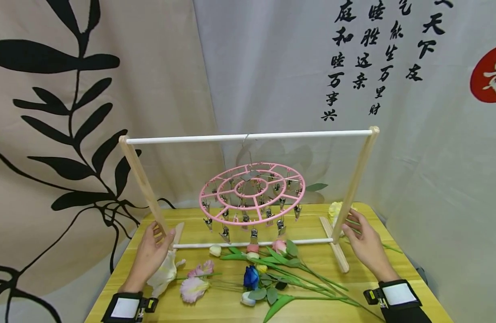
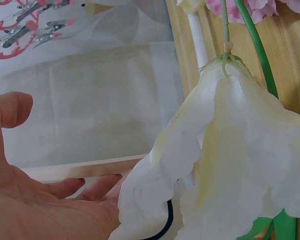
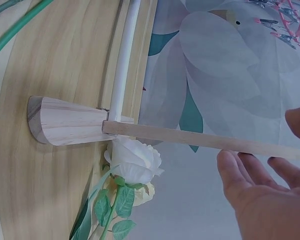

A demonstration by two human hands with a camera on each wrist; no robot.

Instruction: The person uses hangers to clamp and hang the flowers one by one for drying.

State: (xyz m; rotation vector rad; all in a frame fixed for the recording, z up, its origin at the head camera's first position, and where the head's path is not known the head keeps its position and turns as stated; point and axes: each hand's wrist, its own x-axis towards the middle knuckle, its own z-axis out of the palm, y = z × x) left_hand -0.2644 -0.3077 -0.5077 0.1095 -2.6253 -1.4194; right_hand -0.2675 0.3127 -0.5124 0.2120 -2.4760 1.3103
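Note:
A wooden rack with white crossbars (image 1: 248, 137) stands on the table, its two side posts leaning outward toward the top. My left hand (image 1: 149, 253) is at the lower left post (image 1: 142, 184), fingers against the wood and thumb held apart. At the right post (image 1: 358, 179), my right hand (image 1: 365, 246) touches with its fingertips; in the right wrist view its thumb is off the wood. From the top bar hangs a round pink clip hanger (image 1: 252, 193) with several metal clips. A large white flower (image 2: 225, 145) lies beside the left hand, covering part of its fingers in the left wrist view.
Artificial flowers lie at the table's front middle: a blue rose (image 1: 251, 277), pink-purple blooms (image 1: 194, 288) and several green stems (image 1: 312, 278). White roses (image 3: 135, 160) lie near the rack's right foot (image 3: 70, 120). A printed cloth (image 1: 272, 80) hangs behind the table (image 1: 228, 309).

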